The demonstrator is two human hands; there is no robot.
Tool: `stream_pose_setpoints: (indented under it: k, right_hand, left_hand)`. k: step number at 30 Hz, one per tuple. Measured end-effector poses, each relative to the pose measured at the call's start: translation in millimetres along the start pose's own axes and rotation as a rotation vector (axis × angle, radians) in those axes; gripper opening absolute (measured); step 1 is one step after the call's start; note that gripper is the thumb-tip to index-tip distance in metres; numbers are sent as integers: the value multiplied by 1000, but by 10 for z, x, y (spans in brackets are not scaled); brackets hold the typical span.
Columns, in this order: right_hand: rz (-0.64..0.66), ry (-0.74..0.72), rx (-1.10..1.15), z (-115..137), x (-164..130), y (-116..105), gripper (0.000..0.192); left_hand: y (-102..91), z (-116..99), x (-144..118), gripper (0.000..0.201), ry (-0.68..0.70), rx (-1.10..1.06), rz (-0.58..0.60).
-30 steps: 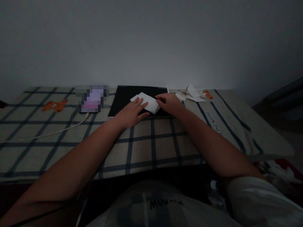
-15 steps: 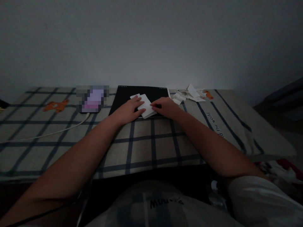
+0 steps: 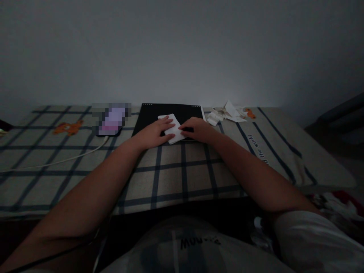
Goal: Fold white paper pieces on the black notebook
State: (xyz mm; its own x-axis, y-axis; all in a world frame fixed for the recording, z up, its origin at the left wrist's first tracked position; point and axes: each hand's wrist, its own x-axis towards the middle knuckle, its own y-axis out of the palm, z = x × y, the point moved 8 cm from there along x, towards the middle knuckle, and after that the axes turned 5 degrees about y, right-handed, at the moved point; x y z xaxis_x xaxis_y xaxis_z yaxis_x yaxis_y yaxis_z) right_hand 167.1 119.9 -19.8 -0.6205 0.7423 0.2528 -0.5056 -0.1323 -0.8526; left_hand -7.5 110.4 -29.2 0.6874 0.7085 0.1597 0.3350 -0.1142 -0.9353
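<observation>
A folded white paper (image 3: 173, 129) lies on a black pad (image 3: 173, 109) near the wall, its top tilted to the left. My left hand (image 3: 155, 133) rests on the paper's left side with fingers spread, pressing it down. From the right, my right hand (image 3: 198, 129) has thumb and index finger brought together on the paper's right edge. The other fingers of that hand are curled and partly hidden.
A phone (image 3: 112, 120) with a white cable (image 3: 82, 154) lies on the checked cloth (image 3: 170, 182) to the left. Torn paper pieces (image 3: 227, 113) sit right of the pad. Below the table at right is a clear bottle (image 3: 260, 235).
The paper's upper layers now line up more closely, and a raised flap at its lower right lies flatter. My right fingertips have shifted slightly left over the paper. My left hand stays nearly in place.
</observation>
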Motion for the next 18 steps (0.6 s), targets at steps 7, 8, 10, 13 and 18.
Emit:
stream_pose_setpoints:
  k: [7, 8, 10, 13, 18]
  right_hand:
    - [26, -61, 12, 50, 2, 44, 31]
    - [30, -69, 14, 57, 3, 52, 31]
    - [32, -80, 18, 57, 5, 63, 32]
    - [15, -98, 23, 37, 12, 60, 34]
    - [3, -104, -6, -49, 35, 81, 49]
  left_hand:
    - [31, 57, -11, 71, -14, 75, -8]
    - [24, 75, -16, 69, -25, 95, -27]
    - [17, 104, -28, 66, -42, 134, -54]
    - [25, 117, -38, 66, -46, 160, -61]
    - [45, 65, -23, 75, -37, 140, -31]
